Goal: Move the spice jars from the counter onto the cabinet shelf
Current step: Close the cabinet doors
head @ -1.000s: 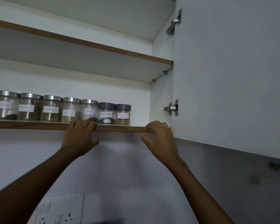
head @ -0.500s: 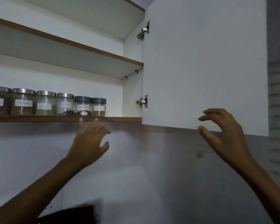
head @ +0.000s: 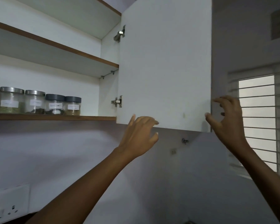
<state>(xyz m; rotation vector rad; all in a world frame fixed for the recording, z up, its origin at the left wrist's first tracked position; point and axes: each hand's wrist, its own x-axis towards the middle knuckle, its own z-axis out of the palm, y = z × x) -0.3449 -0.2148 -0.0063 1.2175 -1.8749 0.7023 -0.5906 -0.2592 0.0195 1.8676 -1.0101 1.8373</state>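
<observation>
Several labelled glass spice jars (head: 34, 102) stand in a row on the lowest cabinet shelf (head: 55, 118) at the left; the two rightmost have dark lids, the others silver ones. The white cabinet door (head: 165, 62) hangs open in the middle of the view. My left hand (head: 140, 135) is raised with its fingertips at the door's bottom edge, holding nothing. My right hand (head: 227, 117) is at the door's lower right corner, fingers spread and curled around its outer edge without a clear grip.
An upper shelf (head: 55, 46) above the jars looks bare from below. A barred window (head: 263, 120) is at the right. A wall switch and socket plate (head: 10, 206) sits at the lower left. Two hinges (head: 118, 101) hold the door.
Both hands left the shelf edge and moved right to the open door. The view swung right, so the jars now sit at the far left.
</observation>
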